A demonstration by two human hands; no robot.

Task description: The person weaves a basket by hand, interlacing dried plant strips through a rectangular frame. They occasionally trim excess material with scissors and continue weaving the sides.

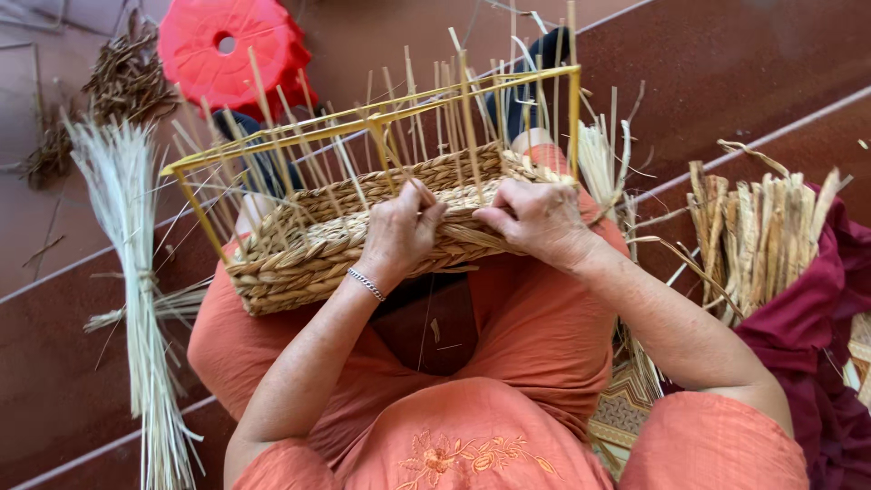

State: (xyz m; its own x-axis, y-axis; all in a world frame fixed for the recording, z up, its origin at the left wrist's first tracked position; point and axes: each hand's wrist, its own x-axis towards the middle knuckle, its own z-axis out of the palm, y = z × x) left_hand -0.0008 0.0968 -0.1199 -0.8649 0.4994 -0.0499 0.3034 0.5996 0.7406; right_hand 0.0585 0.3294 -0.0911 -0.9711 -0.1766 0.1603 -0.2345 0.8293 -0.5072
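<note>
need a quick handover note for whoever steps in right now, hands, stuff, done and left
Left hand and right hand: both pinch strands at the top edge of the basket resting on the lap.
Done: the lower walls are woven around the yellow frame.
Left: the upper part is still bare upright stakes.
Spare material: pale reed bundle on the floor at the left, dried strips at the right. A red stool stands behind.

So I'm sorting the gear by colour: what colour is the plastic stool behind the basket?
Red. The stool shows clearly in the head view, beyond the basket.
</note>
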